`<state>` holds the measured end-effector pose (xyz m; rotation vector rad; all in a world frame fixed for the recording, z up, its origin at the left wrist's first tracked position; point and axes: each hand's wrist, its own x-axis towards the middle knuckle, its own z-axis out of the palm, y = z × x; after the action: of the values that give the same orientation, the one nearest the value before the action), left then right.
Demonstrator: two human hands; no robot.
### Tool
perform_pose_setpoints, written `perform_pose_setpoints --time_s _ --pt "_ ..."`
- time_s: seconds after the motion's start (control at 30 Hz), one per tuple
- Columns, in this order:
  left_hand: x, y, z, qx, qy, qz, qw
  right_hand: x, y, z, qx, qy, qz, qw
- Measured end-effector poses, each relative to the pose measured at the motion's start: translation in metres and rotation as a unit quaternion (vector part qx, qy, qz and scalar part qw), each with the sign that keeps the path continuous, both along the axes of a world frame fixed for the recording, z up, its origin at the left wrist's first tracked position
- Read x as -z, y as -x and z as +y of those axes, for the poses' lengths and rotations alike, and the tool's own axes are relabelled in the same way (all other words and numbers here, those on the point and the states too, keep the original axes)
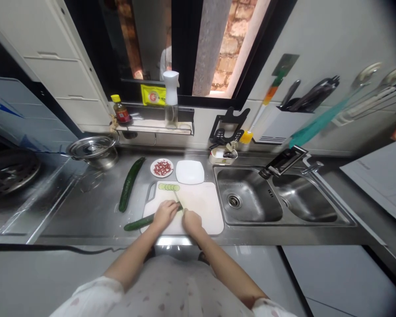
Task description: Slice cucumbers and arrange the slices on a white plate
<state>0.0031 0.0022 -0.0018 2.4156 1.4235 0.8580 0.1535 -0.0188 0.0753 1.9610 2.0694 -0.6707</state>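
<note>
On a white cutting board lies a dark green cucumber, its left end sticking out past the board's edge. My left hand is closed over the cucumber near its right end. My right hand grips a knife, whose blade points away from me beside the cucumber's cut end. A short row of round cucumber slices lies at the top of the board. Another whole cucumber rests on the steel counter to the left.
Behind the board stand a plate of chopped red pieces and a white square plate. A lidded steel pot is at the back left. To the right is a double sink with a black faucet.
</note>
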Motion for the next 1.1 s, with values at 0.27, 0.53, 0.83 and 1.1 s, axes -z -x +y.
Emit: perform_pose_setpoints --time_s 0.27,0.53,0.83,1.1 --pt "-0.004 -0.001 -0.002 -0.001 0.003 0.003 1.0 -0.001 0.0 0.0 0.005 0.006 0.003 1.0" --pt "-0.004 -0.001 -0.002 -0.003 0.004 -0.004 1.0 0.003 -0.016 -0.027 0.003 0.014 -0.002 1.0" --pt "0.0 -0.001 -0.002 -0.001 0.012 0.0 1.0 0.002 -0.018 -0.037 0.016 0.014 -0.02 1.0" --pt "-0.006 -0.001 -0.001 0.002 0.024 -0.001 1.0 0.002 -0.008 -0.01 0.003 0.008 -0.003 1.0"
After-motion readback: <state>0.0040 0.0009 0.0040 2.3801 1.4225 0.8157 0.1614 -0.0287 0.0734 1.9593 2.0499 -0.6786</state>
